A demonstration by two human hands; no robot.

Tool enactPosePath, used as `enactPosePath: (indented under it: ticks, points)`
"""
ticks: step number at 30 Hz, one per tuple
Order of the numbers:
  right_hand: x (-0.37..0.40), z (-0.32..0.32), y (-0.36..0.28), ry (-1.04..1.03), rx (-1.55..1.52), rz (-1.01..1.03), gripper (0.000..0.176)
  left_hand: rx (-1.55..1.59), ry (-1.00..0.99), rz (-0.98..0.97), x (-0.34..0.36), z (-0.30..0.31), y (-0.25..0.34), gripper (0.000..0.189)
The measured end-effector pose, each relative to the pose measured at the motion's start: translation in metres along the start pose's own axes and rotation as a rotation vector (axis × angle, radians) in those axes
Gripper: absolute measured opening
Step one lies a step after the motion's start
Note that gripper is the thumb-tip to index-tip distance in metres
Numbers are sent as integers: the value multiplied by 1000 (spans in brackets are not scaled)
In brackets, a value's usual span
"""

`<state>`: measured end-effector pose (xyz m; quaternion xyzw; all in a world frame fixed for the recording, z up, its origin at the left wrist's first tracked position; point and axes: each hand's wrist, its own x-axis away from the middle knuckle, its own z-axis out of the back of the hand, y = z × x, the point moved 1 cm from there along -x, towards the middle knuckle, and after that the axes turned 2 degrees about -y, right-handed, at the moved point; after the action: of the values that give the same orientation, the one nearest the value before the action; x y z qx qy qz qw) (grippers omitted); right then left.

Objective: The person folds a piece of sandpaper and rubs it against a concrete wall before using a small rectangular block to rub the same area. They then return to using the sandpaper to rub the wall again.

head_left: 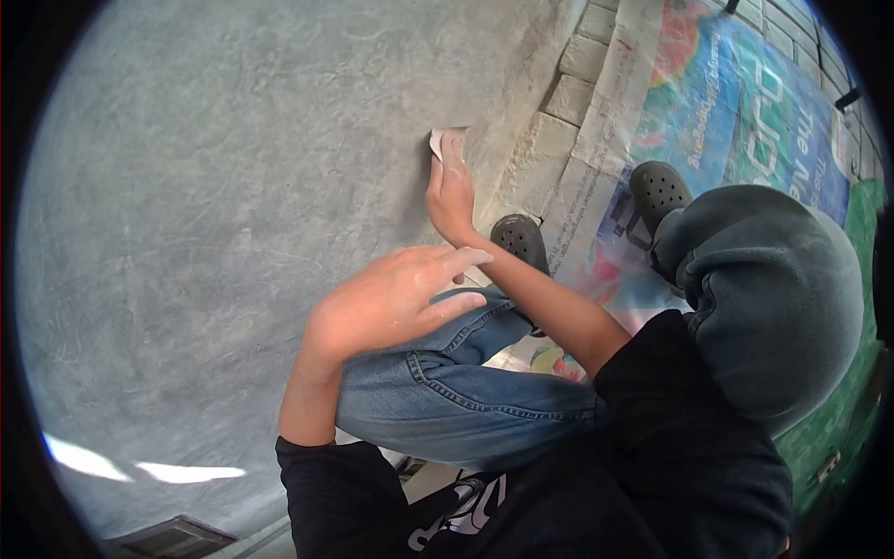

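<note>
My right hand (pixel 452 196) reaches out over the grey plastered wall (pixel 233 168) and holds a folded piece of sandpaper (pixel 451 140), its fingers flat along the sheet. The paper lies close against the wall, and its pale edge curls up at one side. Nearer to me, my left hand (pixel 396 296) is held up above my bent knee, empty, with thumb and fingers apart. Whitish dust coats its fingertips. In this view its fingers overlap my right forearm.
A printed banner (pixel 689 140) covers the paving blocks (pixel 545 149) at the wall's foot. My dark clogs (pixel 661 191) and jeans-clad legs (pixel 466 396) are beside the wall. Green sheeting (pixel 852 410) lies at the right. A framed opening (pixel 177 538) shows at lower left.
</note>
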<state>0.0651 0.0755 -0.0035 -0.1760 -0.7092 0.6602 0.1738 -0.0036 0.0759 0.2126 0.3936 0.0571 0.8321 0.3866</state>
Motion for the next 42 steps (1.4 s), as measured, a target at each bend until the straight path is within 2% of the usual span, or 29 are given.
enactPosePath:
  ticks: [3, 5, 6, 8, 13, 15, 18, 23, 25, 28, 31, 33, 37, 39, 40, 42]
  points:
    - [-19, 13, -4, -47, 66, -124, 57, 9, 21, 1, -1, -2, -5, 44]
    - [-28, 20, -9, -229, 353, -176, 67, 0, 17, 2, -1, -1, -7, 44]
    - [-24, 19, -12, -222, 354, -175, 67, -9, -4, 23, -1, -1, -7, 44]
    - [-9, 13, -15, -318, 623, -25, 73, -17, -20, 41, -1, 0, -6, 44]
    - [-23, 19, -1, -260, 715, -7, 72, 11, 28, -38, 3, 2, 4, 43]
    - [-20, 16, -11, -342, 789, 58, 67, 30, 2, -13, 5, 2, 2, 43]
    - [-19, 12, -24, -370, 733, 18, 62, 33, 4, 2, 6, 3, -2, 43]
    - [-23, 16, -26, -357, 735, 43, 65, 49, 24, -17, 9, 6, 3, 44]
    - [-26, 13, -28, -391, 769, 49, 65, 109, -46, 27, 10, 7, 5, 41]
    - [-31, 17, -29, -397, 807, 55, 61, 91, 30, -23, 10, 5, 2, 40]
    - [-35, 20, -38, -474, 755, 33, 55, 94, 2, -3, 12, 6, 4, 40]
    - [-31, 12, -43, -450, 843, 106, 52, 81, 5, -8, 12, 5, 0, 42]
    - [-40, 15, -34, -372, 829, 81, 48, 42, 51, -37, 12, 3, -2, 44]
    - [-29, 14, -43, -228, 953, 274, 44, 53, 17, -12, 11, 4, -1, 43]
    - [-31, 15, -49, -231, 952, 274, 44, 72, -20, 16, 12, 3, 0, 43]
    - [-36, 16, -59, -450, 869, 232, 25, 53, 1, 1, 11, 4, -3, 43]
